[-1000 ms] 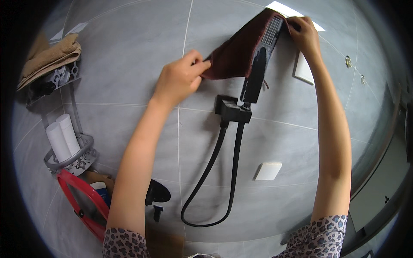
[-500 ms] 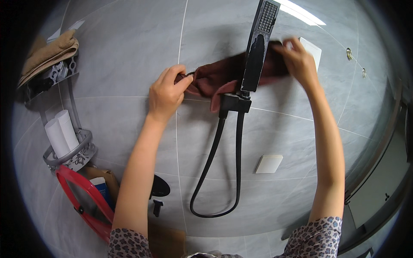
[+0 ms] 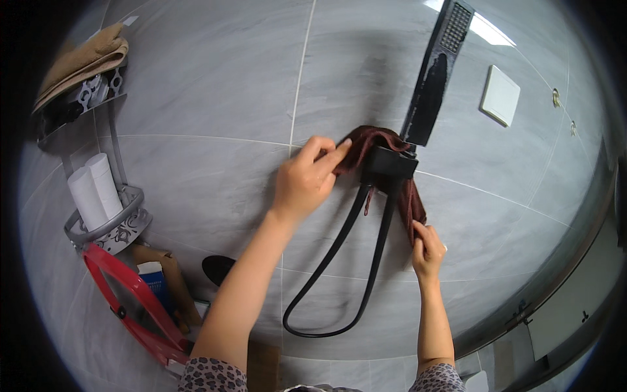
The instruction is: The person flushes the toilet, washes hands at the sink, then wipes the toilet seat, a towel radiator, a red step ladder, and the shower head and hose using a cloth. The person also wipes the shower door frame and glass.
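A dark red cloth (image 3: 369,138) is looped behind the black shower bracket (image 3: 386,164) on the wall. My left hand (image 3: 307,178) pinches the cloth's upper left end, beside the bracket. Lower down to the right, my right hand (image 3: 428,253) grips the other end, which hangs below the bracket. Above the bracket rises a black handheld shower head (image 3: 434,78), tilted to the right, with pale marks along its edge. A black hose (image 3: 326,261) hangs from the bracket in a long loop between my arms. The cloth's middle is hidden behind the bracket.
At left, a corner shelf (image 3: 134,202) holds white rolls (image 3: 95,196); folded brown towels (image 3: 85,62) lie above. Below stands a red folding frame (image 3: 130,287) near a cardboard box (image 3: 173,281). A white wall plate (image 3: 501,96) and metal hooks (image 3: 556,98) are on the right.
The cloth, stretched behind the shower head before, now wraps behind the bracket. My right hand has come down well below the bracket; my left hand has moved right and lower. The view has shifted.
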A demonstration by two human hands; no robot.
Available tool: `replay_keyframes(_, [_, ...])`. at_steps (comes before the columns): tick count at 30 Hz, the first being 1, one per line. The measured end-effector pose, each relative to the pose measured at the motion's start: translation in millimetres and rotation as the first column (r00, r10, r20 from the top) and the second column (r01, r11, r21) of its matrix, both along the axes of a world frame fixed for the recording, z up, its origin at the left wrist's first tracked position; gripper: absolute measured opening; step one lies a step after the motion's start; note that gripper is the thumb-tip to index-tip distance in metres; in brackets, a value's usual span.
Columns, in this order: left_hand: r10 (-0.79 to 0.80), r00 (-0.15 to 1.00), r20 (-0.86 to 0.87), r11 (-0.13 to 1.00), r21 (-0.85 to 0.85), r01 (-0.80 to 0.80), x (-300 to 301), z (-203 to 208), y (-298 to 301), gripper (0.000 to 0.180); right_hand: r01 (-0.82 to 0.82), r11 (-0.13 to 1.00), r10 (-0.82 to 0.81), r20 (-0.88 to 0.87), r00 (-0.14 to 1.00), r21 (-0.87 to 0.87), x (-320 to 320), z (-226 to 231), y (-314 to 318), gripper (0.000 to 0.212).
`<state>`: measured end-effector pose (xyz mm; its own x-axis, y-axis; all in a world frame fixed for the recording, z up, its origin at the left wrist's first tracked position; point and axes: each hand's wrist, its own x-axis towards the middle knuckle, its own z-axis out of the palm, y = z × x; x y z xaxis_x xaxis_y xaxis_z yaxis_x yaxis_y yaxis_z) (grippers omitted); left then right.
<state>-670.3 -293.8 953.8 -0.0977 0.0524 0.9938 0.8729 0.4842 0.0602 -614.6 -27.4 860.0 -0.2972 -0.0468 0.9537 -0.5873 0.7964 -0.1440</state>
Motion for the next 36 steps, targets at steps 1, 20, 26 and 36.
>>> replay_keyframes(1, [0.025,0.999,0.025,1.0,0.015,-0.026,0.0,-8.7,-1.9,0.04,0.023,1.0,-0.023,-0.004,1.0,-0.012,-1.5,4.8,-3.7,0.037])
replay_keyframes(20, [-0.035,0.998,0.051,0.998,0.057,0.032,29.2,0.5,5.8,0.041,-0.141,0.857,0.317,0.292,0.902,-0.496,29.4,-85.8,-62.4,0.03])
replay_keyframes(26, [-0.085,0.993,0.078,0.996,0.025,0.083,29.5,25.1,21.4,0.044,-0.029,0.869,0.223,0.339,0.914,-0.494,31.2,-134.0,-51.9,0.027])
replay_keyframes(36, [-0.173,0.95,0.259,0.978,0.161,0.134,43.7,-143.8,8.3,0.021,-0.003,1.0,0.004,-0.043,0.999,0.005,-3.5,86.8,-38.4,0.037])
